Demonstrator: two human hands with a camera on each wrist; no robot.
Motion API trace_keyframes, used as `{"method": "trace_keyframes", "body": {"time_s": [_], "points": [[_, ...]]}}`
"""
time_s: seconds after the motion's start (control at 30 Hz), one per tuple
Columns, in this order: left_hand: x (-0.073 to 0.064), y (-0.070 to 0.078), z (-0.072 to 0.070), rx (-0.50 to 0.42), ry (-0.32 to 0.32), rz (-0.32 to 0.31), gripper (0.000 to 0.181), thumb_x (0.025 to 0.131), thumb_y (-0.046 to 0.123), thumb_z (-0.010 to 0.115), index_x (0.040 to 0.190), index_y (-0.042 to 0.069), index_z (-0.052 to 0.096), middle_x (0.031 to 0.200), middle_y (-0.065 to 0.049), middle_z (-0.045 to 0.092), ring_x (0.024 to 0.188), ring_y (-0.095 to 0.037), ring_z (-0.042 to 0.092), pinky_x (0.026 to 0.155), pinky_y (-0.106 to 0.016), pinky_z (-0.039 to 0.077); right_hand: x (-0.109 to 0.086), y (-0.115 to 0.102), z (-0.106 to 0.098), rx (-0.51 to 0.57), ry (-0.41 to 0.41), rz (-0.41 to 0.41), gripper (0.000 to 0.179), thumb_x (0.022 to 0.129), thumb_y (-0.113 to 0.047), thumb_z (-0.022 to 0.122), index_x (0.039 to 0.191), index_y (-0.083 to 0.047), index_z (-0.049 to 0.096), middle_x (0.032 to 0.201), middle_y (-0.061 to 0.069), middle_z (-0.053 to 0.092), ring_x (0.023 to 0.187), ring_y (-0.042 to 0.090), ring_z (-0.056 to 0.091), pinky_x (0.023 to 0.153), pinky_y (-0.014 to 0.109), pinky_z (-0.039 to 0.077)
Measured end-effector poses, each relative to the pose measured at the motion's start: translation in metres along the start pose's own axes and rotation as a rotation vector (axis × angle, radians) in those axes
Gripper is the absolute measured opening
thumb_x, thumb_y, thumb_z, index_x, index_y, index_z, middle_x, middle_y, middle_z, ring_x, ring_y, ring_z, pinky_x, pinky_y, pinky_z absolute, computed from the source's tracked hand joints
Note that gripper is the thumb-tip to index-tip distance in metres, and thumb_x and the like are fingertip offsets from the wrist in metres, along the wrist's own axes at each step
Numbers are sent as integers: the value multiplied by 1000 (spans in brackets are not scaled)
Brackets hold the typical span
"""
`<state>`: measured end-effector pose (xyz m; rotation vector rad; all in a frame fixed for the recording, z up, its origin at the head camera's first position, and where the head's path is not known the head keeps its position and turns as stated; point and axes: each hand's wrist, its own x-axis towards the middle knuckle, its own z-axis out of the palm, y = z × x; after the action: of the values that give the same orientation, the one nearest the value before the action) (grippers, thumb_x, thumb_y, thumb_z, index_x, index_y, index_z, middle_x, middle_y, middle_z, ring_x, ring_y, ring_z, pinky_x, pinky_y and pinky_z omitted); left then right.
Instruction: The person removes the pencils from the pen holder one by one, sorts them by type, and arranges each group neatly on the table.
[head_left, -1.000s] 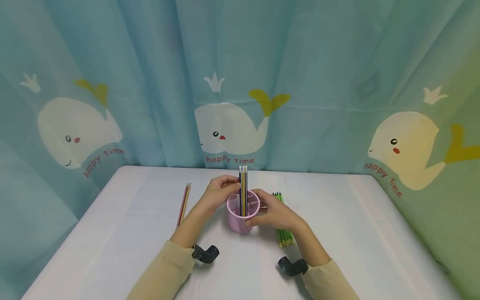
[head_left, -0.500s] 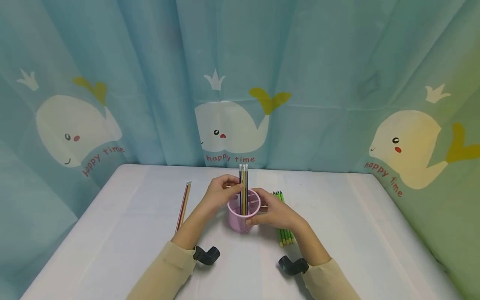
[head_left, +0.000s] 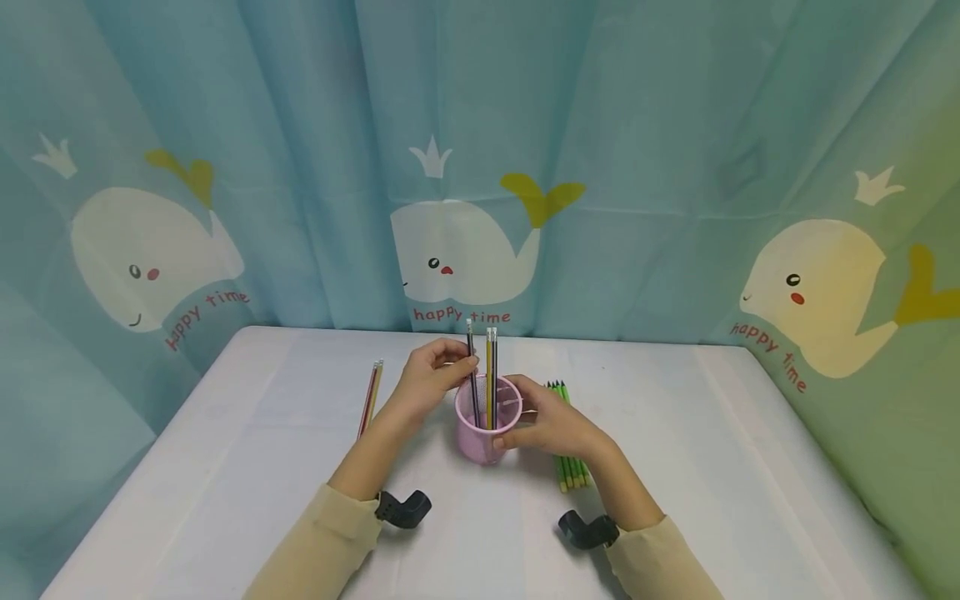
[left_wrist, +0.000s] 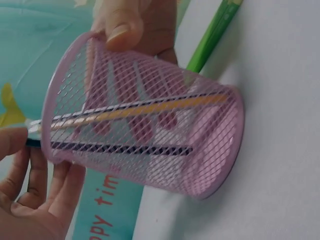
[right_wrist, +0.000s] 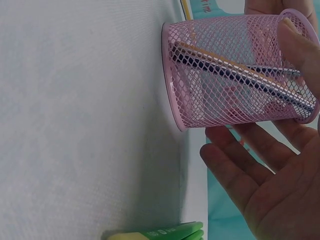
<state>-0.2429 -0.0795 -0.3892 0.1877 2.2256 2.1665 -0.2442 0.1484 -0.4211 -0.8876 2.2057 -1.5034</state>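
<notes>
A pink mesh pencil cup stands upright at the middle of the white table. My right hand holds it from the right, thumb at the near rim and fingers around the far side. Between thumb and fingers, my left hand pinches a dark striped pencil near its top. That pencil's lower part is inside the cup, tilted left. A yellow and a dark pencil lean together in the cup, apart from the held one. The left wrist view shows the held pencil through the mesh.
Several green pencils lie on the table to the right, partly behind my right hand. Left of my left forearm lie red and yellow pencils. A blue curtain with whale prints hangs behind the table.
The dark pencil in my left hand has moved left, away from the other two that it stood beside, and now tilts. The right hand and cup have stayed nearly still.
</notes>
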Motion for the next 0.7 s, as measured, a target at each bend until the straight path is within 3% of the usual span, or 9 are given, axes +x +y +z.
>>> {"method": "trace_keyframes", "body": {"time_s": [0.3, 0.57, 0.7], "points": [[-8, 6, -12, -128, 0, 24, 25, 97, 11, 66, 115, -4, 58, 107, -16, 63, 92, -16, 70, 89, -36, 61, 0, 0, 0, -6, -4, -7, 74, 76, -14, 86, 140, -12, 48, 131, 9, 60, 123, 26, 57, 106, 45, 51], [-19, 17, -20, -223, 9, 48, 21, 99, 11, 61, 115, -2, 53, 102, -4, 66, 93, -16, 69, 88, -40, 61, 0, 2, 1, -6, -3, 7, 75, 76, -14, 86, 141, -13, 48, 131, 9, 60, 123, 25, 57, 106, 45, 51], [-20, 24, -25, -240, 11, 50, 22, 100, 10, 59, 118, -1, 51, 105, -5, 65, 93, -16, 69, 88, -41, 61, 0, 0, 1, -19, 1, 14, 76, 76, -15, 86, 141, -14, 47, 132, 9, 60, 123, 25, 57, 106, 45, 50]]}}
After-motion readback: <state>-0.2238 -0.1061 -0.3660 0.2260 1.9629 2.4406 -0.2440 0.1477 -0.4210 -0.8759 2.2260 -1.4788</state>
